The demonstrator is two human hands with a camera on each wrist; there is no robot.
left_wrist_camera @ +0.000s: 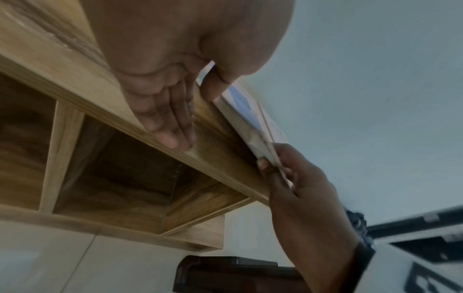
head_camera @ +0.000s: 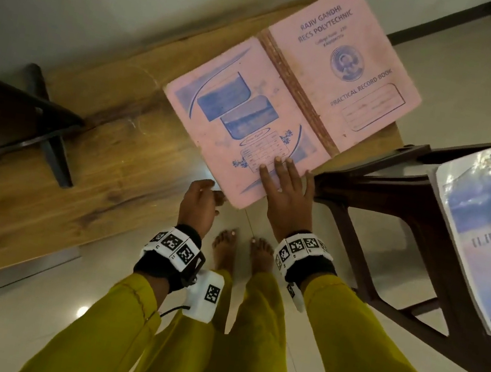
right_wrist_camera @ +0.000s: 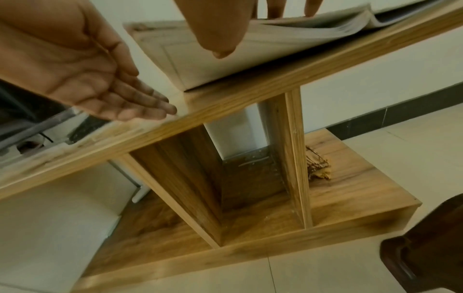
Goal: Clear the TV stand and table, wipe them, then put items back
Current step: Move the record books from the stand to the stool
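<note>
A pink record book (head_camera: 284, 104) lies spread open, covers up, on the right end of the wooden TV stand (head_camera: 113, 146), its near corner hanging past the front edge. My right hand (head_camera: 290, 187) pinches that corner, fingers flat on the cover and thumb underneath, as the left wrist view shows (left_wrist_camera: 275, 166). My left hand (head_camera: 202, 198) is at the book's left near corner with straight fingers (left_wrist_camera: 175, 128) over the stand top and the thumb against the book's edge (left_wrist_camera: 250, 123). From the right wrist, the book's (right_wrist_camera: 250, 49) pages sag over the stand's edge (right_wrist_camera: 250, 95).
A dark brown plastic stool (head_camera: 397, 212) stands close at the right, with a blue and white book (head_camera: 487, 222) on it. The TV's black foot (head_camera: 56, 152) sits on the stand at left. Open shelves (right_wrist_camera: 250, 178) and dried leaves (right_wrist_camera: 318, 166) lie below.
</note>
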